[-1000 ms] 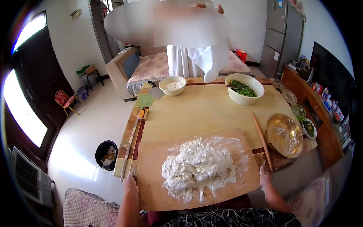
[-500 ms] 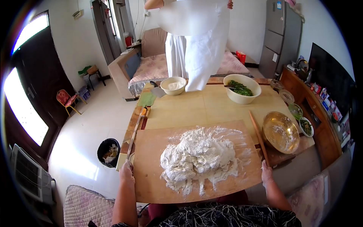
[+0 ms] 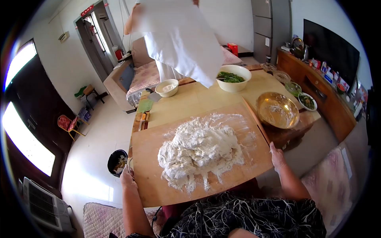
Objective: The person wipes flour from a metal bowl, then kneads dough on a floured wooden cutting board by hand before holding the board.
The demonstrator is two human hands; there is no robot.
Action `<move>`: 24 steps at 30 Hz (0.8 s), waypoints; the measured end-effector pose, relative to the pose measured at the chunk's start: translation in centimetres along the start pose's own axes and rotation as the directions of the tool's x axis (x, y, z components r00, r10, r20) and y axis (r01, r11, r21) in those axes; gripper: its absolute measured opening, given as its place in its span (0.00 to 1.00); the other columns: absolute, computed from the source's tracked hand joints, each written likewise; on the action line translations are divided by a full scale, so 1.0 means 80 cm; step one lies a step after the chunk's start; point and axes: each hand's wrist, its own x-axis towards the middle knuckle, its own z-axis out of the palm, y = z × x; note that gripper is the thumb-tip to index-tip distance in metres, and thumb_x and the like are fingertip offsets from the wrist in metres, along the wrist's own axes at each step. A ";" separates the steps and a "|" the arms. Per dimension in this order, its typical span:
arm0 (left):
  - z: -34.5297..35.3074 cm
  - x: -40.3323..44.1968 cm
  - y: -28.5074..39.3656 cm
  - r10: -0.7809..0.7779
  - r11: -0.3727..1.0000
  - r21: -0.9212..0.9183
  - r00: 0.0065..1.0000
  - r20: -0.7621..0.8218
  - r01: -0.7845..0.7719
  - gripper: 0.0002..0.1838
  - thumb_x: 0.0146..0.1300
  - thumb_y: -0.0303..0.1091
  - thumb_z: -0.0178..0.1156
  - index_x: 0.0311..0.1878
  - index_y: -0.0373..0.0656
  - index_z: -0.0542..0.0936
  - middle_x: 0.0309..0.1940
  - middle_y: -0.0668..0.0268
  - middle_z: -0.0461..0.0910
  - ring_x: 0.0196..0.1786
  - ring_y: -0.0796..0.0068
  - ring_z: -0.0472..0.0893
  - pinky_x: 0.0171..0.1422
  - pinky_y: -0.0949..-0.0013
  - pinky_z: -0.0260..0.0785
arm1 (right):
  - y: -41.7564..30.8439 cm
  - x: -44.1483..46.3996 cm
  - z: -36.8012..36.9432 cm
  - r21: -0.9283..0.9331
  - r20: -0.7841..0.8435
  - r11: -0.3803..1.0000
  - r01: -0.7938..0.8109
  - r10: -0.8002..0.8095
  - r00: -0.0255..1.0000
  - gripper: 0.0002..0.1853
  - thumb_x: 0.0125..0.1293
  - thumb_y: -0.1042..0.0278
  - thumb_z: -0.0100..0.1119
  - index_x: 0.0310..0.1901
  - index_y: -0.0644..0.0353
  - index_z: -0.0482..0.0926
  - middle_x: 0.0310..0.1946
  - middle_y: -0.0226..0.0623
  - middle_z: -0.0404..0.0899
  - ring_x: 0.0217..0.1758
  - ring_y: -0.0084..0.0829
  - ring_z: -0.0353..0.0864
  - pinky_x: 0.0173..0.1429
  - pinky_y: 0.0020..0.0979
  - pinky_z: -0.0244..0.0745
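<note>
A large wooden board point(image 3: 149, 156) lies across the near side of the table, carrying a heap of rough, floury dough point(image 3: 200, 148). My left hand point(image 3: 127, 178) grips the board's left edge, its fingers partly out of sight. On the opposite side, my right hand point(image 3: 277, 155) holds the right edge, thumb up and fingers partly hidden beneath. Along that edge, close to the right hand, runs a wooden rolling pin point(image 3: 256, 119). Loose flour is smeared over the board's far right part.
Across the table point(image 3: 182, 97) a person holds up a white cloth point(image 3: 186, 43). Nearby are a bowl of chopped greens point(image 3: 235, 88), a bowl of flour point(image 3: 167, 92), a golden basin point(image 3: 274, 119) and several small dishes. A black bin point(image 3: 112, 168) stands on the floor at left.
My view has tilted and swung right. The board has turned slightly and now covers most of the long stick at its left side. The person's white cloth has spread out.
</note>
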 end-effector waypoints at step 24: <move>-0.013 0.002 -0.023 0.042 0.998 -0.043 0.989 0.139 -0.037 0.16 0.68 0.44 0.45 0.37 0.42 0.76 0.25 0.68 0.80 0.23 0.77 0.78 0.28 0.75 0.73 | 0.034 0.012 -0.033 0.024 0.062 1.000 0.009 -0.011 0.998 0.30 0.63 0.38 0.50 0.27 0.65 0.75 0.27 0.32 0.73 0.32 0.24 0.68 0.41 0.29 0.67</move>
